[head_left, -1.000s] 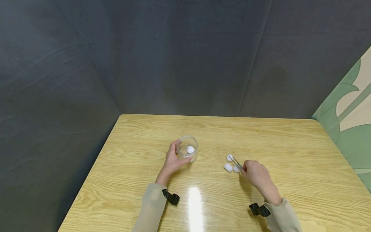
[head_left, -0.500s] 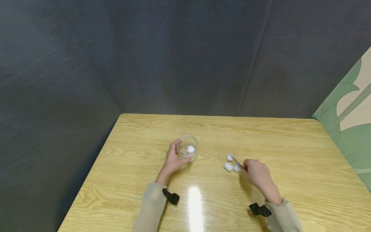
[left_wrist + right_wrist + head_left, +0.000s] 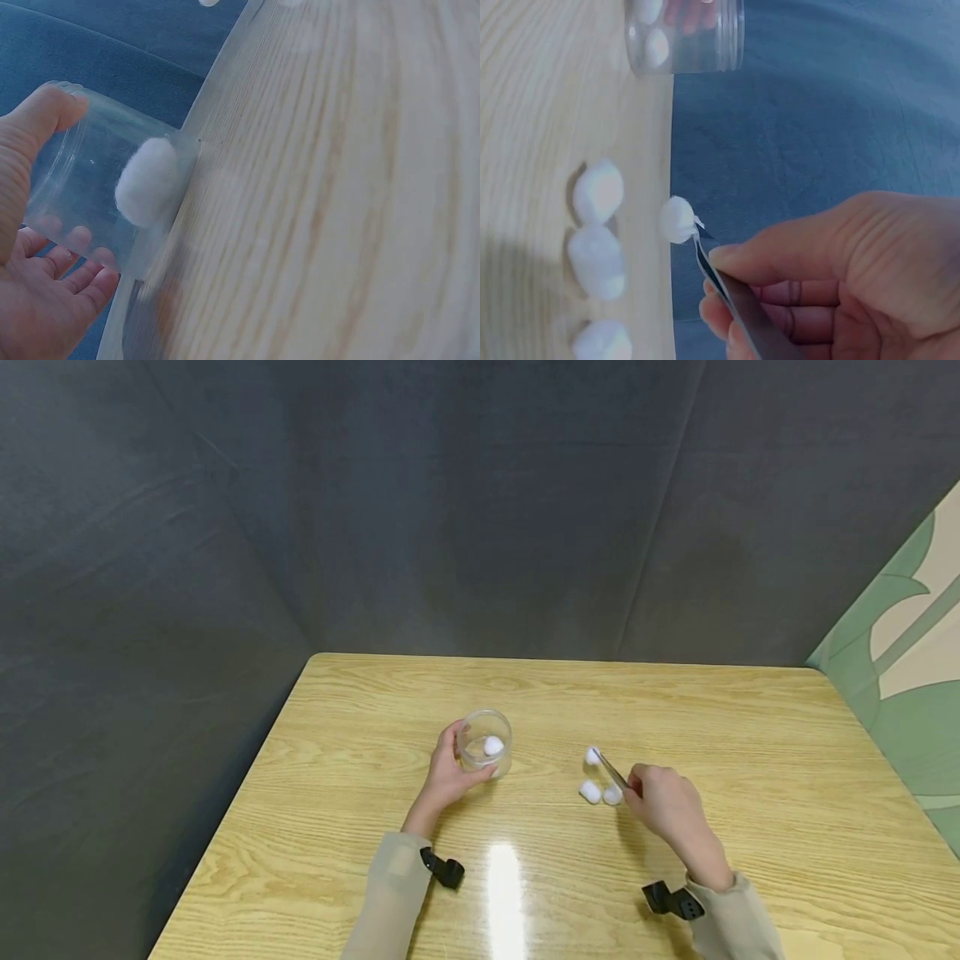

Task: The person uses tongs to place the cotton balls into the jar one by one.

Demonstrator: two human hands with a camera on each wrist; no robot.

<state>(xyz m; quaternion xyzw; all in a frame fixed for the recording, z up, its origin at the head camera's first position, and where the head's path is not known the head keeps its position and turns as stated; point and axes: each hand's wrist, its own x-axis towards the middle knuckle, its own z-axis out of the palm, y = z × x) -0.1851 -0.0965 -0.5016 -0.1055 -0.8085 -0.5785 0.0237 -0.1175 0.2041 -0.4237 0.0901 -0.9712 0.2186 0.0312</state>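
My left hand (image 3: 448,772) grips a clear plastic jar (image 3: 97,187), thumb at the rim and fingers round the far side. Inside, a white cotton ball (image 3: 148,182) lies near the bottom. My right hand (image 3: 667,806) pinches metal tweezers (image 3: 739,307) between thumb and fingers. The tweezers' tips hold a tuft of another cotton ball (image 3: 678,220), which hangs above the table in the right wrist view. Below it, a cotton ball (image 3: 590,792) and a second cotton ball (image 3: 612,794) lie side by side on the wood.
The wooden table (image 3: 360,693) ends at a dark curtain (image 3: 480,510) at the back and left. One more cotton ball (image 3: 602,341) shows on the table in the right wrist view. A leaf-patterned panel (image 3: 911,693) stands at the right.
My right hand has moved slightly away from me, and the tweezers have raised one cotton ball off the group. The left hand and jar stay in place.
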